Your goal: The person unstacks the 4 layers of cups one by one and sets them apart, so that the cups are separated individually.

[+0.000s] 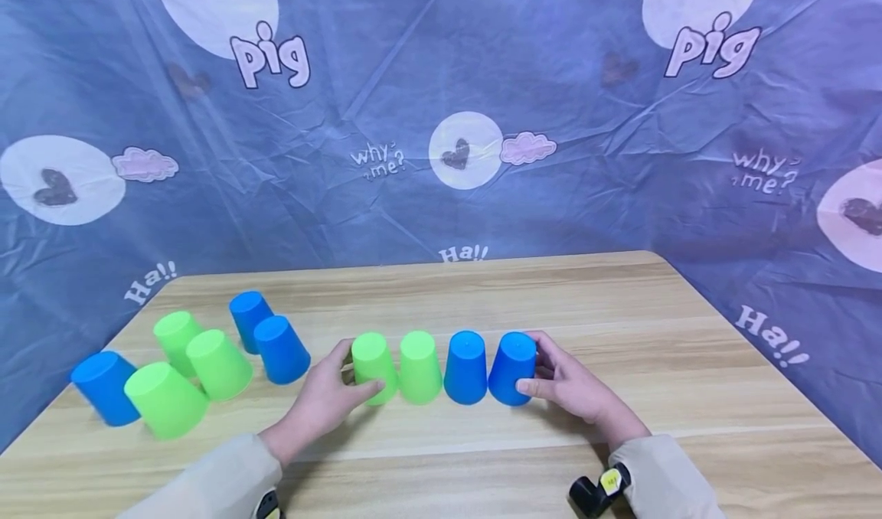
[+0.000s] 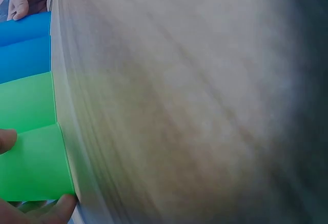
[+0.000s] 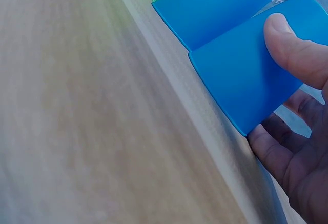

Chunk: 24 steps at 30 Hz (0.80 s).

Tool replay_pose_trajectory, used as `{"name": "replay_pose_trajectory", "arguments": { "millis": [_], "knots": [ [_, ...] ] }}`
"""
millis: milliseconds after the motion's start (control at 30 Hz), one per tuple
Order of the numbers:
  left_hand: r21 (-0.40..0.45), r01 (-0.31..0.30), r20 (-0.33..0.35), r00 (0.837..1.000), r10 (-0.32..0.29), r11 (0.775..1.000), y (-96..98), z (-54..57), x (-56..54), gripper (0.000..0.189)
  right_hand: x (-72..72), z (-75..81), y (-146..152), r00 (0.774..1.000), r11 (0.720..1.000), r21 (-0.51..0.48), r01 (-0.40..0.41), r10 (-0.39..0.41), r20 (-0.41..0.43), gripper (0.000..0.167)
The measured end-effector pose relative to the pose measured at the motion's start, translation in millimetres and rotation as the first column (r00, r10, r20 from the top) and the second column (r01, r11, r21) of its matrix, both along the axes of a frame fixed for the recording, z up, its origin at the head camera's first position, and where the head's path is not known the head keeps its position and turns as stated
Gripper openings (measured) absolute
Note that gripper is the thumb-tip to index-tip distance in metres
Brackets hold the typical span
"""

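Observation:
Two green and two blue cups stand upside down in a side-by-side row on the wooden table. My left hand grips the outer green cup at the row's left end, thumb across its front and fingers around its far side. Beside it is the inner green cup, then the inner blue cup. On the right end, my right hand holds the outer blue cup; in the right wrist view its thumb presses on the cup wall, with the other fingers at the cup's outer side.
To the left stand more upturned cups: three green, including a front one, and three blue, including one at the far left. A printed blue cloth hangs behind the table. Both sleeves carry wrist devices.

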State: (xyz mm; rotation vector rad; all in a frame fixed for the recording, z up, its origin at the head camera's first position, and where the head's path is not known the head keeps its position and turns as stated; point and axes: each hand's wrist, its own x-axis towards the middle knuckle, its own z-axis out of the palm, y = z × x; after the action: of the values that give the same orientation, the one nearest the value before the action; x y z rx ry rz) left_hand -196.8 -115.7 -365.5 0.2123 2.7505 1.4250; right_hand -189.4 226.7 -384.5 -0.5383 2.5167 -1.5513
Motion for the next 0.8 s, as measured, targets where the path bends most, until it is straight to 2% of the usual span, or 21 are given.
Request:
{"name": "replay_pose_trajectory", "arguments": {
  "millis": [233, 533, 633, 733, 800],
  "knots": [
    [-0.023, 0.005, -0.009, 1.0, -0.005, 1.0, 0.0, 1.1, -0.9, 0.065, 0.6, -0.4, 1, 1.0, 1.0, -0.001, 0.016, -0.016, 0.008, 0.056],
    [0.018, -0.052, 0.004, 0.999, 0.052, 0.998, -10.8, -2.2, 3.1, 0.064, 0.3, -3.2, 0, 1.0, 1.0, -0.005, 0.004, -0.004, -0.001, 0.056],
    [0.013, -0.048, -0.024, 0.999, 0.049, 0.999, -16.7, 2.6, 7.4, 0.063, -0.1, -2.9, 0, 1.0, 1.0, -0.001, 0.004, -0.004, 0.0, 0.056],
    [0.014, -0.035, -0.06, 0.998, 0.036, 0.999, -23.2, 12.2, 12.3, 0.062, -0.2, -2.2, 0, 1.0, 1.0, 0.007, 0.013, -0.013, 0.0, 0.056],
    [0.004, -0.037, -0.106, 0.994, 0.037, 0.999, -28.6, 20.0, 15.8, 0.06, -0.3, -1.6, 0, 1.0, 1.0, 0.007, 0.018, -0.018, 0.002, 0.056]
  ]
}}
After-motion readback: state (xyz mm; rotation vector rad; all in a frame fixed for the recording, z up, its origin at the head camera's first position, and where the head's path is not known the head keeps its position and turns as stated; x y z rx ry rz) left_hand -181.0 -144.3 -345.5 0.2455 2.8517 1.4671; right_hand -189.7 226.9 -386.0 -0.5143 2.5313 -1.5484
